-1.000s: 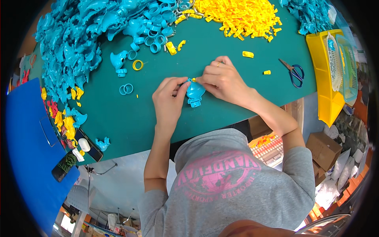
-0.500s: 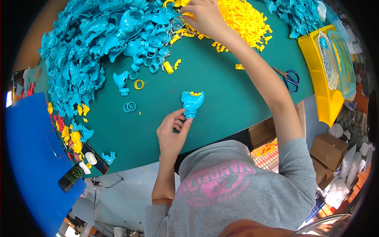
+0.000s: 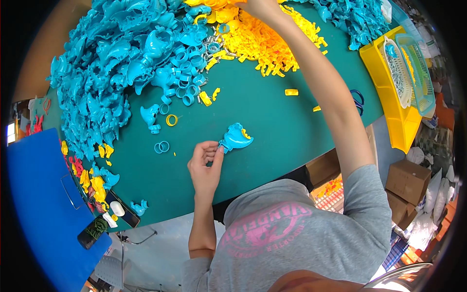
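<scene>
A light-blue, curved plastic toy piece [image 3: 237,137] with a yellow insert along one edge is pinched at its narrow ringed end by my left hand [image 3: 205,165]. It is held low over the green table. My right hand [image 3: 260,7] reaches to the far edge of the view, over the yellow plastic parts [image 3: 265,41]. Its fingers are partly cut off by the frame, so their grip does not show. Beside that heap lie small blue rings [image 3: 188,100] and metal pieces [image 3: 214,38].
A large heap of blue shells [image 3: 97,73] covers the far left. Scissors [image 3: 357,100] lie partly behind my right forearm. At right stands a yellow bin [image 3: 389,92] with baskets of small parts. A phone [image 3: 127,214] rests near the left table edge.
My right hand has moved farther away over the yellow parts. My left hand has tipped the blue toy piece sideways, its wide end now toward the right. The view has shifted slightly.
</scene>
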Available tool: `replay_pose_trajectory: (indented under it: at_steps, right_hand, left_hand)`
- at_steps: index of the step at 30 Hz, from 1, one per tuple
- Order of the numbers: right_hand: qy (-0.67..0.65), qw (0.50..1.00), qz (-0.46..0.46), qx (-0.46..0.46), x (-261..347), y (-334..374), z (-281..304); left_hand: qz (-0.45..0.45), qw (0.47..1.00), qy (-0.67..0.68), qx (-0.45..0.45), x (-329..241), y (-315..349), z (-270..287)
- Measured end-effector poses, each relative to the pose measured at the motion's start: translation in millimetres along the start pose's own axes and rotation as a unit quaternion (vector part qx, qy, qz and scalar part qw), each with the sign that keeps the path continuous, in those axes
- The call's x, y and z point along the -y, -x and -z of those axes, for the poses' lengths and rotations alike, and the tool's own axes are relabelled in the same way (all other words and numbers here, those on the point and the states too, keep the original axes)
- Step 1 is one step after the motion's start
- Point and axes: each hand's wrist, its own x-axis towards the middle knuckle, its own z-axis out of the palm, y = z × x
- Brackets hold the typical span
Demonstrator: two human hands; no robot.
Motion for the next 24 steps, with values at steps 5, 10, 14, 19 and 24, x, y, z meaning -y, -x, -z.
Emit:
replay_pose_trajectory:
  at_steps: [5, 10, 14, 19, 24]
  right_hand:
    - [-0.021, 1.0, 0.013, 0.008, 8, 4, 16]
    - [-0.208, 0.96, 0.083, 0.169, 65, 104, 75]
    - [-0.121, 0.967, 0.05, 0.219, 90, 175, 80]
    - [-0.147, 0.966, 0.019, 0.21, 92, 175, 72]
    - [-0.084, 0.987, -0.028, 0.138, 89, 170, 65]
  left_hand:
    - [0.012, 1.0, 0.007, -0.01, 1, -1, 1]
    - [0.039, 0.998, 0.037, -0.016, 0, -2, 8]
    - [0.054, 0.998, 0.043, 0.003, -5, -8, 8]
    - [0.043, 0.998, 0.037, 0.01, -7, -10, 7]
    - [0.04, 0.999, 0.025, 0.012, -8, -14, 6]
